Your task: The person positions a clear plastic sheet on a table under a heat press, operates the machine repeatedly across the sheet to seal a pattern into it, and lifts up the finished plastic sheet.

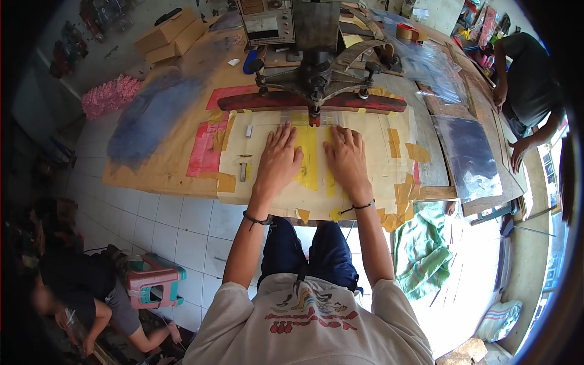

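My left hand [279, 156] lies flat with its fingers stretched forward on a cream work surface [378, 173] edged with brown tape. To its right, my right hand [348, 157] rests palm down, fingers extended, beside a yellow strip [309, 167]. What looks like a clear plastic sheet lies under the fingertips, though its edges are hard to make out. Just beyond both hands is a long red bar [383, 104], carried by a black metal bracket [316, 78] of a machine. A small white block [249, 131] and a small metal piece [243, 172] lie left of my left hand.
Behind the bar stands a control box [267, 27]. Clear plastic sheets [435, 76] and a dark stack of sheets [467, 155] lie to the right, near another person [529, 79]. A second person [79, 274] sits low at left by a pink and green stool [155, 283].
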Motion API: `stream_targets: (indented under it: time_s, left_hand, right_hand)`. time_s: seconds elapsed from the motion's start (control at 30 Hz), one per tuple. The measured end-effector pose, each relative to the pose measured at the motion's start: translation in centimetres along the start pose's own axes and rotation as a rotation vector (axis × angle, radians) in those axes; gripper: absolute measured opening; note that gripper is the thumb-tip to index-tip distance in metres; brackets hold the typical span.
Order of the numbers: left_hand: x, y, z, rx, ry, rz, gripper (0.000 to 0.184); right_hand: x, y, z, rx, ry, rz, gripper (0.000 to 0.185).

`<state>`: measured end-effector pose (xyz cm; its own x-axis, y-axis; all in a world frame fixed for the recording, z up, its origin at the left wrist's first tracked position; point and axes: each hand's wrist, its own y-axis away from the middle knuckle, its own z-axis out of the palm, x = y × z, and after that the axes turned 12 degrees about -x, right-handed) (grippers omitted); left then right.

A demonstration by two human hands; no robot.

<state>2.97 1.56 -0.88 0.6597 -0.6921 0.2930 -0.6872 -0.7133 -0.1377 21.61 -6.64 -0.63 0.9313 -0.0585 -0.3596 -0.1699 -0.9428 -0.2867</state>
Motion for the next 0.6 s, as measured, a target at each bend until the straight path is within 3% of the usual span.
stream_targets:
  time_s: [0.6]
  left_hand:
    - [-0.5, -0.3, 0.8, 0.05, 0.065, 0.01, 0.058]
  right_hand:
    - [0.6, -0.8, 0.4, -0.028, 0.033, 0.002, 0.054]
